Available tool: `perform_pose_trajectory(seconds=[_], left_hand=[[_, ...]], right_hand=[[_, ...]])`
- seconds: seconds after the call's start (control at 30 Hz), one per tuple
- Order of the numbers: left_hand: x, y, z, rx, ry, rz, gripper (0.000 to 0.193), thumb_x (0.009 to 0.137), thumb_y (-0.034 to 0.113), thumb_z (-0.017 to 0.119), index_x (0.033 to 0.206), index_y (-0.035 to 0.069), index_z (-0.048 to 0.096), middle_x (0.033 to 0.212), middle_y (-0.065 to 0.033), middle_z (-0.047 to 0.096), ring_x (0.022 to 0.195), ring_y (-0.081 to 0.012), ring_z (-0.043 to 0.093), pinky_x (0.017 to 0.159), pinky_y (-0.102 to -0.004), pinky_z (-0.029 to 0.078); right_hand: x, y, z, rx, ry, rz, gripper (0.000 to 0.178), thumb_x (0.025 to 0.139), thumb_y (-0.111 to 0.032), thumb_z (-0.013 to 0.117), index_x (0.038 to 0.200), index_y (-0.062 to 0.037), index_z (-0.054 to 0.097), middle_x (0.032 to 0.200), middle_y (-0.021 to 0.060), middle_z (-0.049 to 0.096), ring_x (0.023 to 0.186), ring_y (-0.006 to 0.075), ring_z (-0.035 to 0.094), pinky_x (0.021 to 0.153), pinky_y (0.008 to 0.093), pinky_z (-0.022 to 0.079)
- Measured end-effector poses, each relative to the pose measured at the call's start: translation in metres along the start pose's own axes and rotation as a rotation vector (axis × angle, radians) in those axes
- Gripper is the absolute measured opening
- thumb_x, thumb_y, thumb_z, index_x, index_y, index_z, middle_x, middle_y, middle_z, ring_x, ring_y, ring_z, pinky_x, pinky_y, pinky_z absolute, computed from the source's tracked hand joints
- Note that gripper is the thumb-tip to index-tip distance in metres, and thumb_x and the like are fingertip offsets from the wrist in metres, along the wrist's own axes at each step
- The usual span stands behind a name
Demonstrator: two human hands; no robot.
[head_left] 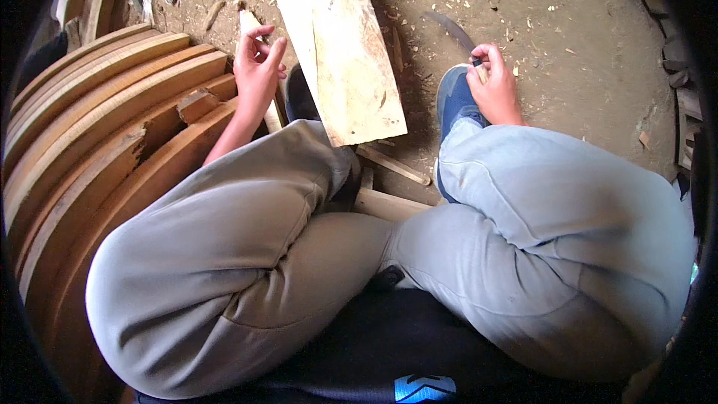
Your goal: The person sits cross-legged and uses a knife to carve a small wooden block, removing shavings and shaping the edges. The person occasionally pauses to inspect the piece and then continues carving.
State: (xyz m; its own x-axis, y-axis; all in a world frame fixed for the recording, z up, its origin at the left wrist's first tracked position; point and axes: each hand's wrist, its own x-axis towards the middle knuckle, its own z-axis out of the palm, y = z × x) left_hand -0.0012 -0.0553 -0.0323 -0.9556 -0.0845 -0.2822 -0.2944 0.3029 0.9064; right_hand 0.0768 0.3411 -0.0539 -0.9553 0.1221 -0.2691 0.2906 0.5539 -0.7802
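Between my feet a thick pale wood block (344,52) stands tilted, its near end lower right. My left hand (256,67) is just left of it, fingers loosely curled and apart, with nothing visible gripped. Behind that hand a light wooden stick (274,116) runs down beside my left shoe; whether the hand touches it I cannot tell. My right hand (495,86) is closed around the handle of a curved knife (452,28), above my blue right shoe (455,97). The dark blade points away to the upper left, apart from the block.
Long timber planks (97,93) are stacked along the left. Thin wood strips (393,163) and a board (385,204) lie between my legs. Wood chips are scattered over the dirt floor (583,52). More wood pieces (688,105) line the right edge.
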Motion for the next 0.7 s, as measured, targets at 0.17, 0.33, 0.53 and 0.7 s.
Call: perform_pose_trajectory(seconds=[0.17, 0.33, 0.53, 0.7], left_hand=[[-0.001, 0.01, 0.004, 0.021, 0.008, 0.02, 0.023, 0.1, 0.011, 0.061, 0.121, 0.003, 0.058, 0.062, 0.0041, 0.049, 0.049, -0.0044, 0.05, 0.047, -0.0222, 0.045], [-0.005, 0.007, 0.0, 0.045, 0.026, 0.047, 0.022, 0.099, 0.009, 0.061, 0.121, 0.004, 0.059, 0.062, 0.004, 0.05, 0.05, -0.0045, 0.051, 0.048, -0.0221, 0.044], [-0.006, 0.007, -0.001, 0.075, 0.046, 0.08, 0.02, 0.098, 0.007, 0.06, 0.118, 0.005, 0.061, 0.062, 0.0048, 0.049, 0.051, -0.0042, 0.052, 0.046, -0.0223, 0.045], [-0.01, 0.012, 0.002, 0.031, 0.077, 0.072, 0.019, 0.097, 0.004, 0.059, 0.116, 0.005, 0.061, 0.061, 0.0039, 0.05, 0.049, -0.0046, 0.051, 0.045, -0.0226, 0.043]], right_hand=[[-0.008, -0.012, -0.014, -0.426, 0.181, -0.514, 0.037, 0.083, -0.021, 0.075, 0.116, -0.0095, 0.061, 0.108, 0.0125, 0.063, 0.105, 0.036, 0.059, 0.09, 0.0446, 0.047], [-0.013, -0.036, -0.021, -0.325, -0.786, -1.041, 0.023, 0.075, -0.015, 0.069, 0.095, -0.0088, 0.061, 0.087, 0.0073, 0.061, 0.089, 0.0278, 0.064, 0.073, 0.0402, 0.048], [-0.021, -0.068, 0.049, -0.537, -1.475, -1.351, 0.018, 0.081, -0.017, 0.062, 0.098, -0.0132, 0.061, 0.086, 0.007, 0.062, 0.087, 0.0258, 0.068, 0.059, 0.0443, 0.056], [-0.051, -0.013, 0.111, -0.715, -1.413, -1.579, 0.013, 0.081, -0.019, 0.063, 0.093, -0.0167, 0.067, 0.068, 0.0055, 0.063, 0.076, 0.0281, 0.07, 0.056, 0.046, 0.058]])
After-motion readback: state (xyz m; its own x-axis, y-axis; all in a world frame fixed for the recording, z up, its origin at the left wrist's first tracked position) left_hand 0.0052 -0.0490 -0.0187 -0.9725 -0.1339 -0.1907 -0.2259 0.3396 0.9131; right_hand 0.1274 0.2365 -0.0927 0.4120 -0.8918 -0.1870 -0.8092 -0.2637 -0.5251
